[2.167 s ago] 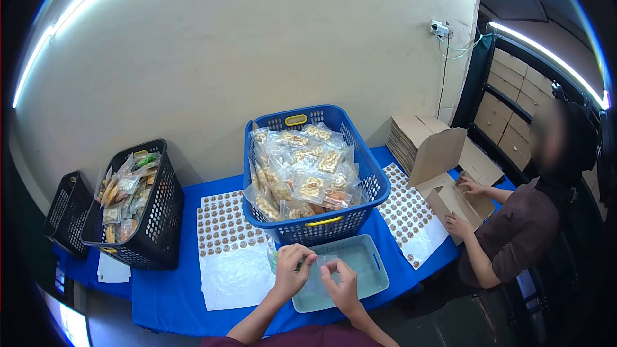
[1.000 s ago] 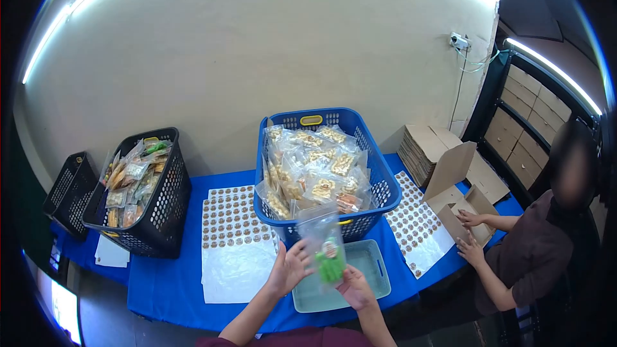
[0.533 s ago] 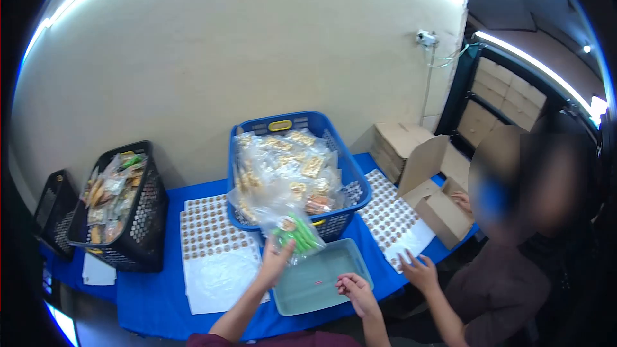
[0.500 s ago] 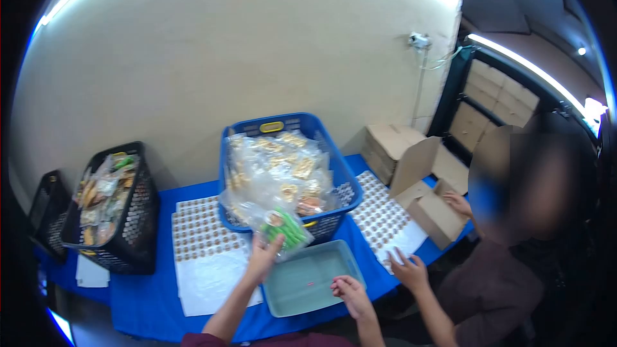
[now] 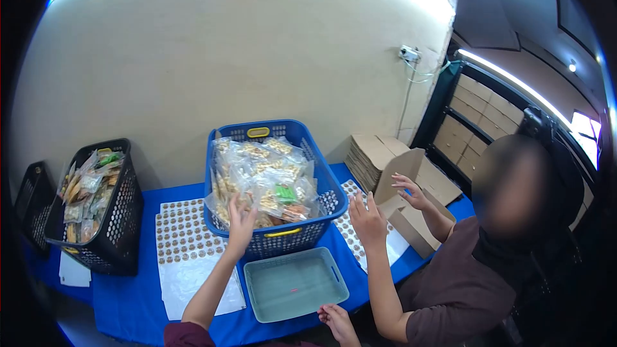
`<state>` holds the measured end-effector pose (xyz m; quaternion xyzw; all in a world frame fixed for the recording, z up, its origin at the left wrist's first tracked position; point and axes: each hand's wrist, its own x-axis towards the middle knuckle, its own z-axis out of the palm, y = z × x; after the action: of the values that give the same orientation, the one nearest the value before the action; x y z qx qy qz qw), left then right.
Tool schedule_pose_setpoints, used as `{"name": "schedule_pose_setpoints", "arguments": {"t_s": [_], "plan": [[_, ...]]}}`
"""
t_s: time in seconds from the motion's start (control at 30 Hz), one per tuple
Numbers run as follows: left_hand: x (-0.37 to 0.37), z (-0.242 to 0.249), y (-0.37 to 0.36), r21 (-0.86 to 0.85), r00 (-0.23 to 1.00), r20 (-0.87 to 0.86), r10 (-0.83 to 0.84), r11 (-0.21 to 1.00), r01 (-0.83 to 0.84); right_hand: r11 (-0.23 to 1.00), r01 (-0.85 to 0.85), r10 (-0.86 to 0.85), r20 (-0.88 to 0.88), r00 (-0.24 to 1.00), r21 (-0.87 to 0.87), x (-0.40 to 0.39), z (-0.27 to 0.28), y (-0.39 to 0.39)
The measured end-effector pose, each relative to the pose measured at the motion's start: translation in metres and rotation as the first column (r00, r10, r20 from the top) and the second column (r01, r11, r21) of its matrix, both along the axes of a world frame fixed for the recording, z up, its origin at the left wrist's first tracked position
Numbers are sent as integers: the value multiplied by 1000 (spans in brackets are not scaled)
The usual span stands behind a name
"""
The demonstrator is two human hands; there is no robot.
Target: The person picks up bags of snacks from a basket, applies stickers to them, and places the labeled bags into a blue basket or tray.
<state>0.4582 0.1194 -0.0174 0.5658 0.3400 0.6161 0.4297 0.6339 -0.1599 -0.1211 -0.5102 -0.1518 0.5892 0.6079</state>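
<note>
My left hand [image 5: 240,226] reaches over the front rim of the blue basket [image 5: 336,202], its fingers stretched out against the clear plastic packets of pale snacks [image 5: 260,167] inside. I cannot see it gripping one. Among them lies a packet with bright green contents [image 5: 285,194]. My right hand [image 5: 338,322] is low, by the near right corner of the shallow grey-green tray [image 5: 276,276]. Its fingers are pressed together; whatever is in them is too small to make out. A tiny red piece [image 5: 294,290] lies in the tray.
Sheets of round stickers [image 5: 180,234] lie left of the tray, with another sticker sheet [image 5: 357,234] to its right. A black basket of packets [image 5: 122,218] stands left. Beside me, a co-worker [image 5: 450,276] raises both hands near an open cardboard box [image 5: 418,225].
My left hand has let go of the green packet, now in the basket, and moved onto other packets. My right hand has dropped toward me. The co-worker's hands have risen.
</note>
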Motion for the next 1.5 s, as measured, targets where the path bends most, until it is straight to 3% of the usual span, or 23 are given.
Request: {"name": "schedule_pose_setpoints", "arguments": {"t_s": [0.07, 0.13, 0.3, 0.4, 0.47, 0.73, 0.93, 1.2, 1.27, 1.33, 1.4, 1.5], "plan": [[-27, -22, -27, -40, 987, 50, -153, 987, 156, 1000, -21, 21, -7, 1000, -23, -1, -35, 8], [-57, -32, -66, -131, 980, 78, -185, 972, 194, 998, -67, 67, 10, 998, -19, -10, -25, 19], [-138, -81, -138, -280, 984, 24, 175, 946, -162, 991, -122, 115, 115, 987, 60, -22, -2, 64], [-192, -98, -168, -319, 858, -36, 513, 808, -496, 972, -181, 162, 129, 978, 150, -42, 7, 97], [-218, -90, -183, -325, 737, 41, 675, 706, -629, 958, -228, 211, 107, 972, 177, -60, 17, 115], [-302, -39, -195, -196, 513, 130, 848, 529, -825, 915, -338, 322, 107, 941, 220, -148, 53, 159], [-351, -34, -176, -166, 520, 148, 841, 540, -825, 917, -310, 280, 148, 948, 251, -179, 45, 158], [-422, 13, -89, 155, 734, 25, 679, 722, -674, 984, -116, 82, 241, 967, 134, -203, 37, 138], [-439, 20, -57, 150, 776, -13, 631, 768, -622, 988, -83, 49, 244, 969, 132, -211, 35, 133], [-456, 33, -25, 219, 743, -261, 616, 787, -576, 988, -56, 17, 253, 967, 146, -223, 35, 129], [-476, 32, 13, 161, 753, -399, 523, 849, -504, 986, -28, -15, 258, 966, 164, -238, 36, 123], [-515, 15, 73, 246, 541, -719, 435, 888, -388, 979, -15, -45, 288, 957, 202, -258, 35, 112]]}}
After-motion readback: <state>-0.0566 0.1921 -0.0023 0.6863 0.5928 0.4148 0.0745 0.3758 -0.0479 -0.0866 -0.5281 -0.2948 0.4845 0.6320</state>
